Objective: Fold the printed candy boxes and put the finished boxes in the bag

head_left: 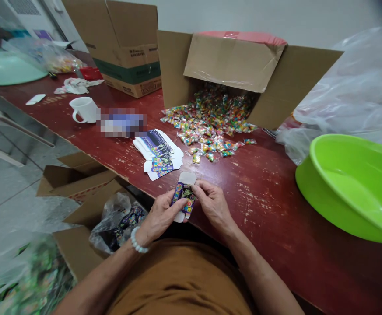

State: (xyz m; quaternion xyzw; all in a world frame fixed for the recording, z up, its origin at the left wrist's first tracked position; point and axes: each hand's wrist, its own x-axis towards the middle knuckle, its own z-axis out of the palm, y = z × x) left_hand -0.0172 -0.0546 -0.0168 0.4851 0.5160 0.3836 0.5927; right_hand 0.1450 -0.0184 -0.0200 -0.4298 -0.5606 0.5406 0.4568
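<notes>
At the near edge of the tabletop (pixel 276 205), the small printed box (pixel 183 194) is pinched equally close between both hands, left hand (pixel 158 216) gripping its left side, right hand (pixel 212 203) its right, with its long axis pointing away toward the stack of flat cartons (pixel 159 153).

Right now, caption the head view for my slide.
Left hand and right hand hold a small printed carton near spilled wrapped candies.

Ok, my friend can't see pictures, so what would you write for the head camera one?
The left hand and right hand hold a small printed carton at the edge of a red-brown table. Behind it lie a stack of flat cartons and wrapped candies spilling from a tipped cardboard box; a green basin sits at the right.
</notes>
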